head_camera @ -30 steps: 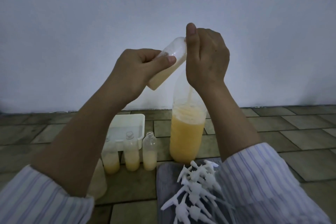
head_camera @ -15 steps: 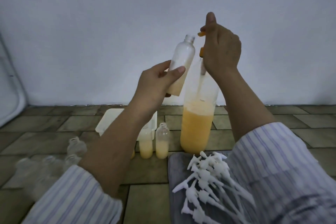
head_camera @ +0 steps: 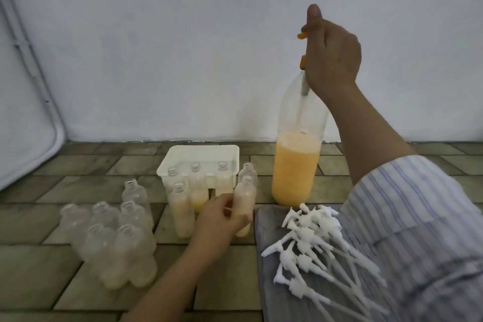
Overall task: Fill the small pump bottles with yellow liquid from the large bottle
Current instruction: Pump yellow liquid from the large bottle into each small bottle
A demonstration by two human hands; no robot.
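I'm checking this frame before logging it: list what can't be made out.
- Head view: the orange pump top on the large bottle is mostly covered by the right hand.
- The small bottle's lower part is hidden by the left hand.
- The white pump heads' tube ends run under the striped sleeve.

Plain white wall [head_camera: 183,47] behind, dim bluish light. Floor [head_camera: 52,256] of grey-brown rectangular tiles (staggered like brick). White rounded-corner panel [head_camera: 23,112] leaning at left, possibly a folded table. Grey cloth [head_camera: 269,230] lies on the floor.
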